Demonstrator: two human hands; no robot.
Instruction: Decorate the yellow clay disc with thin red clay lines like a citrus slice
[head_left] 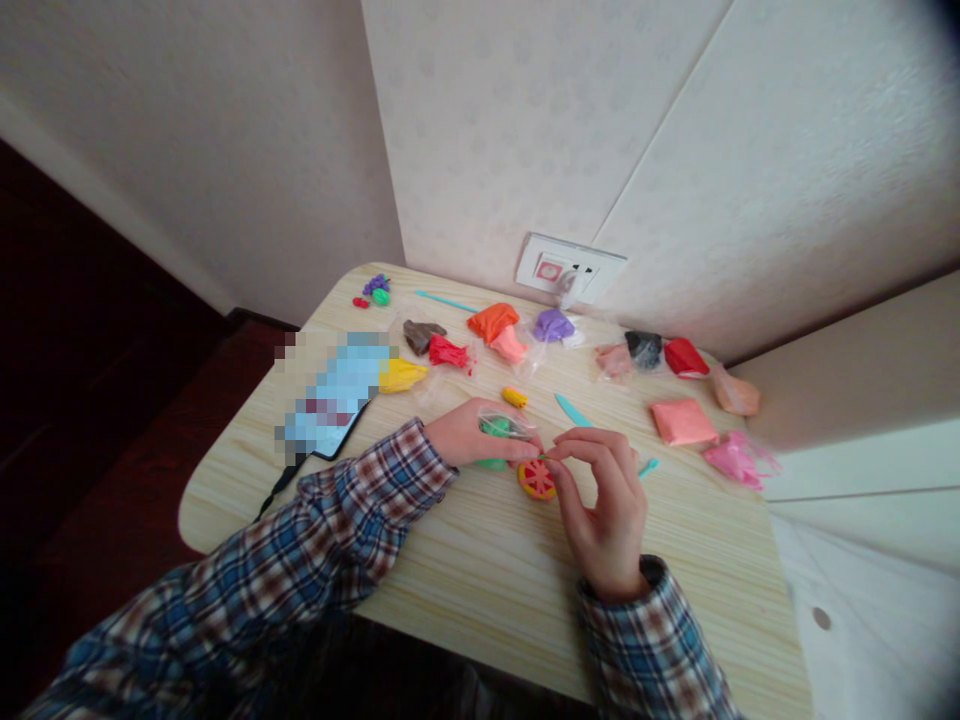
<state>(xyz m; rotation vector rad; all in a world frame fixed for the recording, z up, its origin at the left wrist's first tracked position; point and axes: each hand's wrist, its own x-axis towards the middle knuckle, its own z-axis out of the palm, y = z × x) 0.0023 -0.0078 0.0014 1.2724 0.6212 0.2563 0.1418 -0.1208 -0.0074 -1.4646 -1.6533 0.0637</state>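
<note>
My left hand (480, 435) is closed around a clear bag of green modelling clay (495, 426) above the middle of the table. My right hand (604, 490) pinches a thin bit of green clay (546, 457) between thumb and forefinger, close to my left fingertips. Just below the fingertips lies a round clay fruit slice (537, 482) with a yellow-orange rim and red wedges. Beyond my hands rests a small yellow clay piece (514, 397). A light-blue plastic knife (573, 410) lies behind my right hand, and another blue tool (649, 467) shows partly beside it.
Bags of orange (493, 322), purple (554, 325), black (643, 349) and pink clay (733, 458) line the table's back and right. A phone (337, 400) lies left, near a yellow bag (403, 375). Small clay grapes (377, 284) sit at the back left corner. A wall socket (570, 268) is behind.
</note>
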